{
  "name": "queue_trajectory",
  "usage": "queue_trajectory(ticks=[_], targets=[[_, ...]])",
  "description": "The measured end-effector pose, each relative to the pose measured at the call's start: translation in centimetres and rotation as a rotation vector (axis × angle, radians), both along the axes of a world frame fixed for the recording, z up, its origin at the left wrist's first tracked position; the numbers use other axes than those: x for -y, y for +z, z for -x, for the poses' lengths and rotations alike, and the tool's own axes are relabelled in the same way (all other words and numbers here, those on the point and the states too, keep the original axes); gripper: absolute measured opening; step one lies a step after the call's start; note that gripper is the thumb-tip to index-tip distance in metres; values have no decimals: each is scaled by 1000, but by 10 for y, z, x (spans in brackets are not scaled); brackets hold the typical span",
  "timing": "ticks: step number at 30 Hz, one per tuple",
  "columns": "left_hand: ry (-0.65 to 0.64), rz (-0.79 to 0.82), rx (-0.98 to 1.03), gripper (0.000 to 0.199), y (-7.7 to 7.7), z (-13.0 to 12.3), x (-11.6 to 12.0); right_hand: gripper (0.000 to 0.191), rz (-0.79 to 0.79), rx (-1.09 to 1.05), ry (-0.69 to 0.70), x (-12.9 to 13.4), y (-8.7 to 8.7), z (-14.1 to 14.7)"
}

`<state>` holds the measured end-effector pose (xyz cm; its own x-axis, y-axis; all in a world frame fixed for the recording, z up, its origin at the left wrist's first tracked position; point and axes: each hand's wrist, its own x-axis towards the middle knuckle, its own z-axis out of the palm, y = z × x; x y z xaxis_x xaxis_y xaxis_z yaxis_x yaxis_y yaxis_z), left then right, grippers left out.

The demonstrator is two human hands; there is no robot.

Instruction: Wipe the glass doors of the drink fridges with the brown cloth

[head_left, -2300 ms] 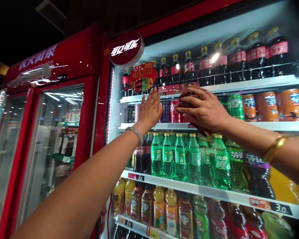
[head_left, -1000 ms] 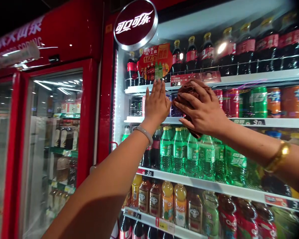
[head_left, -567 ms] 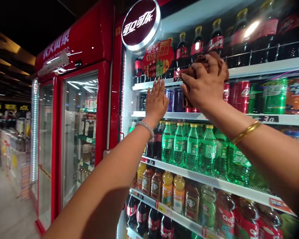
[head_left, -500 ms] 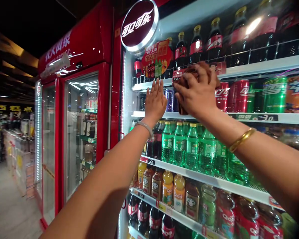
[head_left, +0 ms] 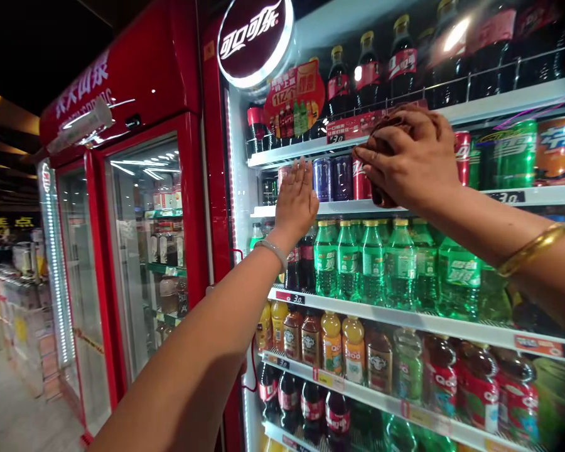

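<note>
Clock hub: middle of the view.

9 o'clock: red two-door cooler (head_left: 98, 263) standing, bottles showing behind its panes. Just before 12: round lit Coca-Cola sign (head_left: 257, 37) glowing. Below it, at 12, red promotional card (head_left: 294, 100) hanging near the left edge of the lit cooler's glass front (head_left: 456, 34).

Near the hub: left hand (head_left: 295, 201) reaching up, palm facing the glass, apparently resting on it. Fingers lying straight, close together, gripping nothing. Grey bangle (head_left: 274, 251) circling that wrist. Damp skin, if any, could be leaving prints; leaning hard there could be making the palm skid.

5 o'clock: Qoo bottles (head_left: 332, 345) standing. 1 o'clock: Coca-Cola bottles (head_left: 367, 69) lining the top shelf. Between 3 and 4: green Sprite bottles (head_left: 371, 257) standing in a row.

2 o'clock: brown cloth (head_left: 380, 196) sitting bunched beneath the right hand (head_left: 412, 157), against the glass as far as I am judging. Fingers curving over it, slightly parted, holding it. Loose folds are trailing below; a weak hold could be letting them slip out, baring knuckles to the pane.

3 o'clock: gold bangle (head_left: 537, 248) circling the right forearm; a flatter arm could be knocking it against the glass.
</note>
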<state>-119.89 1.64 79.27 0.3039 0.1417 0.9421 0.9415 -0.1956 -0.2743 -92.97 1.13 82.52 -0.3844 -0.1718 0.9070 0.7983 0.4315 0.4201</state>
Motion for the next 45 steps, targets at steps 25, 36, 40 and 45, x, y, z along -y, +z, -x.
queue_trajectory(ticks=[25,36,40,45], targets=[[-38,-3,-6,73,-91,98,11,33,-124,-109,-74,-13,-37,137],[-93,21,61,75,-99,101,11,44,-172,327,-76,-3,-111,140],[-82,56,83,74,-104,100,15,45,-106,171,-83,-4,-97,135],[-92,87,93,74,-102,99,16,46,-50,-203,-90,-6,-95,198]])
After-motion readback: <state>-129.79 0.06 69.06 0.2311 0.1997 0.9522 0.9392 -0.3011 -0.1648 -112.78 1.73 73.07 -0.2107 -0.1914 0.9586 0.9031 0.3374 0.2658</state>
